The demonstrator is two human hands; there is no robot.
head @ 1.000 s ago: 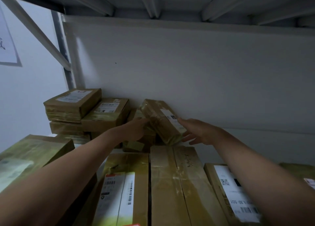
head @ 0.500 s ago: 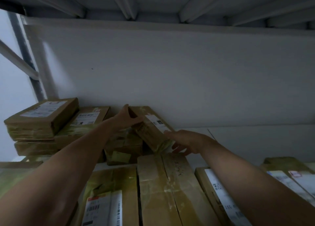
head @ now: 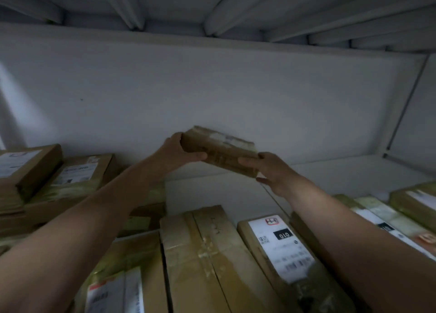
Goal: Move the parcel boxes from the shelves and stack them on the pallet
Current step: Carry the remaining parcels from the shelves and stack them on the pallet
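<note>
The left hand [head: 178, 154] and the right hand [head: 273, 171] both grasp one small parcel box [head: 218, 152], which hangs in the air above the shelf [head: 212, 192], tilted with its left end higher. The left hand wraps the upper left end, thumb across the near face; the right hand clasps the lower right end, fingers curled round it. More boxes lie on the shelf below: a long taped box [head: 207, 253] in the middle, a labelled box [head: 283, 249] just beside it on the right, a stack [head: 47, 178] at the left, further boxes [head: 401, 208] at the far right
</note>
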